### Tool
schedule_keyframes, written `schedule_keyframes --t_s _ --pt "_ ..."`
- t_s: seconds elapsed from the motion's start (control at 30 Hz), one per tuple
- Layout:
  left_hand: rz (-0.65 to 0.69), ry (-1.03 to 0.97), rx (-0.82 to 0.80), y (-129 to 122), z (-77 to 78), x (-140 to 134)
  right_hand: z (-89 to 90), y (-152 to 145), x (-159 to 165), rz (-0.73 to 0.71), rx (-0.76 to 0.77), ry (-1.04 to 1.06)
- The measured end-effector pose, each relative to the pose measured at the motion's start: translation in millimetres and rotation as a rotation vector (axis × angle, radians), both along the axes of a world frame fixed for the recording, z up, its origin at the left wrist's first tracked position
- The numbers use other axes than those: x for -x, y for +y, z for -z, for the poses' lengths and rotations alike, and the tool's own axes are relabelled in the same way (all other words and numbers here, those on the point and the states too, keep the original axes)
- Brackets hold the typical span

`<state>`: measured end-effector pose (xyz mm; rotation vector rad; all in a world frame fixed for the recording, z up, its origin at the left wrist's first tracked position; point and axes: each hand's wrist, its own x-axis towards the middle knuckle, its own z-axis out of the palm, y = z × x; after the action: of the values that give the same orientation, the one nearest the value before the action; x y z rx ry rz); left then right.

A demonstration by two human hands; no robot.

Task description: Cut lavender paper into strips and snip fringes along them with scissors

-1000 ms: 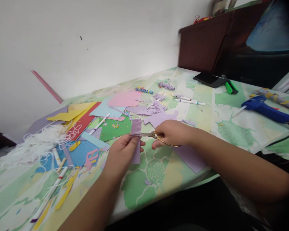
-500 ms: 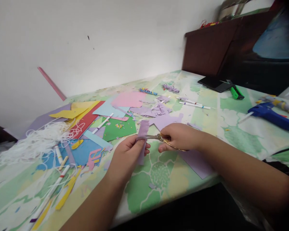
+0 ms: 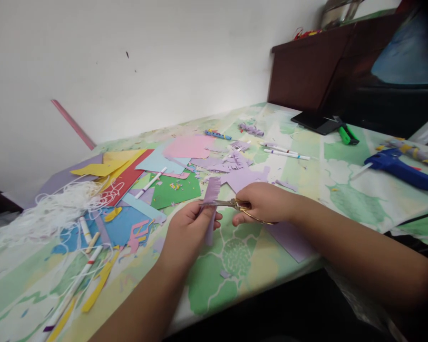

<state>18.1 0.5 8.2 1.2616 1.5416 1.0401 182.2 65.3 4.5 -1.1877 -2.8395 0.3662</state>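
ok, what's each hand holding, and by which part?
Left hand: purple paper strip, pinched near its middle. Right hand: scissors, by the gold handles.

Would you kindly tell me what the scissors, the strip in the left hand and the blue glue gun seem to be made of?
Scissors: probably polished metal, showing a gold-toned shine.
Purple strip: matte paper or thin card, finely fringed along one edge.
Blue glue gun: likely smooth plastic, its colour even.

Narrow lilac paper strip (image 3: 212,189), right edge fringed, gold-handled scissors (image 3: 234,203) crossing it sideways
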Motion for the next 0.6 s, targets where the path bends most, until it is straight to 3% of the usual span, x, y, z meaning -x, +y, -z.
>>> schedule_keyframes --t_s 0.2,0.6 --pt "0.015 0.02 0.004 -1.0 0.2 2.3 -2.3 -0.3 0.3 0.015 -0.029 0.006" --pt "0.0 -0.158 0.107 1.7 0.1 -0.5 -2.3 2.6 -0.4 0.085 -0.006 -0.01"
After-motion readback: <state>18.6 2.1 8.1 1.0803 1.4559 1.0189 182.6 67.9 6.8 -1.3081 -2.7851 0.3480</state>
